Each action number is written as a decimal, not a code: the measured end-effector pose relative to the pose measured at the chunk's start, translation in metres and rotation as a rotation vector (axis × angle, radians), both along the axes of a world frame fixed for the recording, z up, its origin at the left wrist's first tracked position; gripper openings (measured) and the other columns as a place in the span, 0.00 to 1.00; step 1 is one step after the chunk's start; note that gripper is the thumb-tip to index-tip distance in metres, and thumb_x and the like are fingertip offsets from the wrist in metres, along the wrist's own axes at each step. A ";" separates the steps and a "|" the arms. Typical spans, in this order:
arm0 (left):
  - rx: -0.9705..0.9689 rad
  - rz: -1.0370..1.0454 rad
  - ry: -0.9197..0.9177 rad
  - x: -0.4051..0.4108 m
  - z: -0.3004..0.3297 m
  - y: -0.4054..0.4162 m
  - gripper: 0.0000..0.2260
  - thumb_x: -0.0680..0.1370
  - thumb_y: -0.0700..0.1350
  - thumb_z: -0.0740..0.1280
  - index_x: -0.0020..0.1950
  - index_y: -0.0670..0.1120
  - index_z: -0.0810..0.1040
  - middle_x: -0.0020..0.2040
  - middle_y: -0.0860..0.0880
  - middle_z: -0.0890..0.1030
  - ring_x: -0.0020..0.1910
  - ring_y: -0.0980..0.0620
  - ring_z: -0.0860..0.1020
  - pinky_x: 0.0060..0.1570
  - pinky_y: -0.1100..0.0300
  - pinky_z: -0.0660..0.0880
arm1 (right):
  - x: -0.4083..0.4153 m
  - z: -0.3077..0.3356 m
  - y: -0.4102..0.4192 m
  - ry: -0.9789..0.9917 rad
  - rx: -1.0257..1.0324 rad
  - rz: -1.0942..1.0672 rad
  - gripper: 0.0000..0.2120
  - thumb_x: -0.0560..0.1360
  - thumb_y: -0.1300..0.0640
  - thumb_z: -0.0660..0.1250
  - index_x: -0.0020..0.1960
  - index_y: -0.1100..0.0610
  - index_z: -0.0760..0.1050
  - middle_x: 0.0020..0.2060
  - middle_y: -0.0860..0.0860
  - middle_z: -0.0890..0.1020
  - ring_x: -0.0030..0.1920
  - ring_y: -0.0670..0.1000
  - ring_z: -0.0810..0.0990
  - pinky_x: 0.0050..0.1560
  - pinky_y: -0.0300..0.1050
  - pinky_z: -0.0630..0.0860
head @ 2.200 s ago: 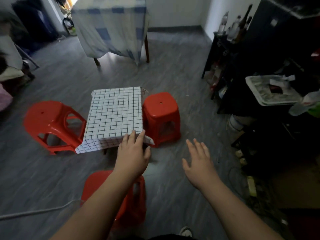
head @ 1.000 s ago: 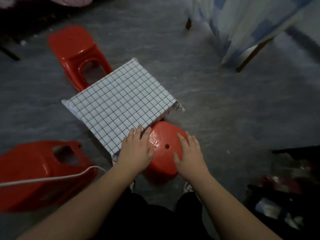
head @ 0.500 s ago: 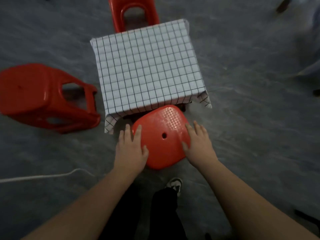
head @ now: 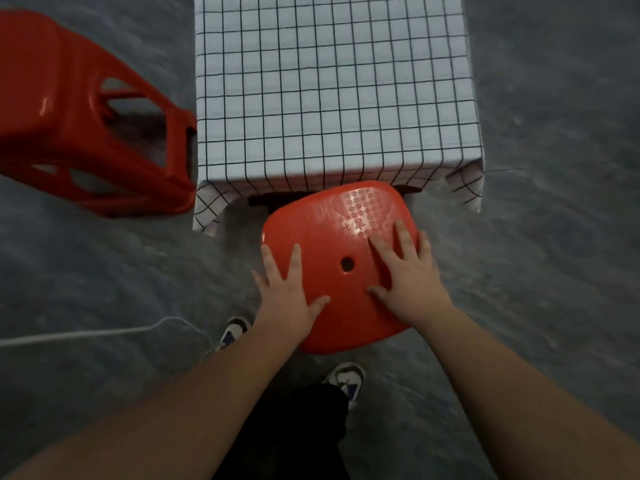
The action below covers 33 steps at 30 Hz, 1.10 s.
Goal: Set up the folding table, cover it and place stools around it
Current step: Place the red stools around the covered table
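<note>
A low folding table under a white cloth with a black grid [head: 332,84] fills the upper middle of the head view. A red plastic stool [head: 329,223] stands at the table's near edge, its far rim just under the hanging cloth. My left hand [head: 287,292] lies flat on the seat's left edge with fingers spread. My right hand [head: 405,271] lies flat on the seat's right half, fingers apart. Neither hand curls around the stool. A second red stool [head: 69,133] stands against the table's left side.
A white cable [head: 86,336] runs across the grey floor at the left, ending near my left shoe [head: 233,332]. My right shoe [head: 346,379] is just below the stool. Bare floor lies to the right of the table.
My view has closed in on the table. The stool now sits square to the table's near edge, and both hands have shifted from its sides onto the seat top.
</note>
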State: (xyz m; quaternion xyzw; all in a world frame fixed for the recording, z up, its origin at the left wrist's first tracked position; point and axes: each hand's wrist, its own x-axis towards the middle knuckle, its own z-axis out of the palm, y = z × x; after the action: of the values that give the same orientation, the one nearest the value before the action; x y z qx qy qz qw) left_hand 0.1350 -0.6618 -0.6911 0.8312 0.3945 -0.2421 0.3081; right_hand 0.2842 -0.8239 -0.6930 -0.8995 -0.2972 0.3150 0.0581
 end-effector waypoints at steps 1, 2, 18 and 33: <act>-0.028 0.013 -0.006 -0.002 -0.002 -0.001 0.50 0.73 0.60 0.72 0.78 0.63 0.36 0.75 0.49 0.25 0.78 0.34 0.39 0.74 0.34 0.55 | 0.000 0.000 0.000 0.001 -0.002 0.001 0.45 0.71 0.39 0.71 0.77 0.35 0.45 0.79 0.46 0.38 0.77 0.66 0.38 0.73 0.70 0.52; -0.047 0.019 -0.018 -0.003 -0.004 -0.001 0.51 0.73 0.58 0.74 0.78 0.63 0.36 0.74 0.50 0.24 0.78 0.35 0.40 0.74 0.34 0.56 | 0.001 0.000 -0.001 0.007 -0.003 -0.006 0.45 0.71 0.39 0.72 0.77 0.34 0.45 0.79 0.46 0.38 0.77 0.67 0.39 0.73 0.70 0.52; -0.001 -0.080 -0.025 -0.036 0.005 -0.019 0.50 0.73 0.54 0.75 0.76 0.69 0.37 0.75 0.50 0.25 0.78 0.38 0.46 0.73 0.38 0.59 | -0.052 0.009 -0.030 -0.011 0.013 -0.144 0.47 0.69 0.39 0.74 0.77 0.34 0.47 0.78 0.45 0.39 0.76 0.65 0.47 0.71 0.71 0.61; 0.042 -0.231 0.008 -0.095 0.014 -0.047 0.49 0.72 0.56 0.75 0.77 0.67 0.40 0.75 0.49 0.26 0.79 0.38 0.45 0.73 0.42 0.63 | -0.133 0.021 -0.076 0.028 -0.023 -0.257 0.44 0.71 0.38 0.71 0.78 0.36 0.48 0.79 0.49 0.39 0.76 0.66 0.47 0.71 0.69 0.61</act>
State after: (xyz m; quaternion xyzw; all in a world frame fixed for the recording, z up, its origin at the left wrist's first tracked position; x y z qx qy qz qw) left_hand 0.0399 -0.7093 -0.6768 0.8764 0.3021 -0.2712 0.2591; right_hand 0.1515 -0.8995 -0.6716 -0.9264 -0.1749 0.3207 0.0919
